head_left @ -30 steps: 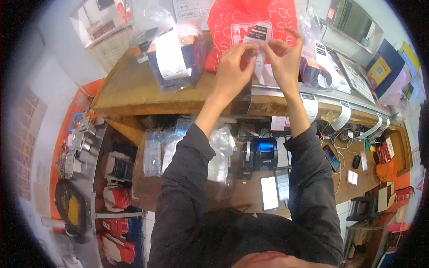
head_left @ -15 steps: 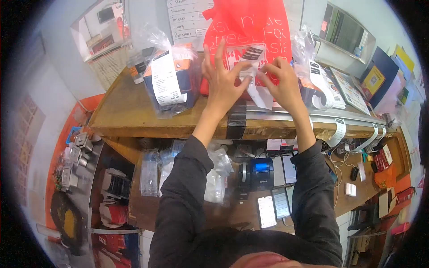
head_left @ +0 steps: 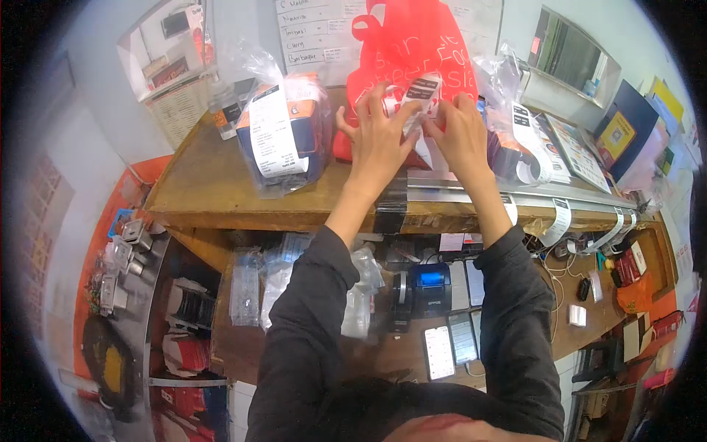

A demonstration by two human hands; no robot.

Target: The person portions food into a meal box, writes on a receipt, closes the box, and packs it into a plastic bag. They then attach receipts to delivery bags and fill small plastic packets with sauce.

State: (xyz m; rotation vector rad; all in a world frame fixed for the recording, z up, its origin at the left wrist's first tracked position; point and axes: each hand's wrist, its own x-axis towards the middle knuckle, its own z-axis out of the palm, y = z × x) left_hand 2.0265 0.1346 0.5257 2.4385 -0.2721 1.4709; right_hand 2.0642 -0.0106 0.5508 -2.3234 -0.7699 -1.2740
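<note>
A red plastic carrier bag (head_left: 412,44) with white lettering stands on the wooden counter. A white paper receipt (head_left: 426,88) with black printed blocks lies against its front. My left hand (head_left: 377,136) pinches the receipt's left edge between thumb and index finger, the other fingers spread over the bag. On the opposite side, my right hand (head_left: 464,136) has its fingers closed at the receipt's right edge, close to the bag. Part of the receipt's lower end is hidden behind my hands.
Clear bags holding boxes with receipts flank the red bag, one on the left (head_left: 283,136) and one on the right (head_left: 508,136). A whiteboard (head_left: 317,37) hangs behind. On the lower shelf are a label printer (head_left: 431,289), a lit phone (head_left: 440,352) and clear plastic bags (head_left: 361,309).
Both hands have drawn closer together around the receipt. The bag's top has shifted and its handle loop now shows. My left fingers have lowered and bent.
</note>
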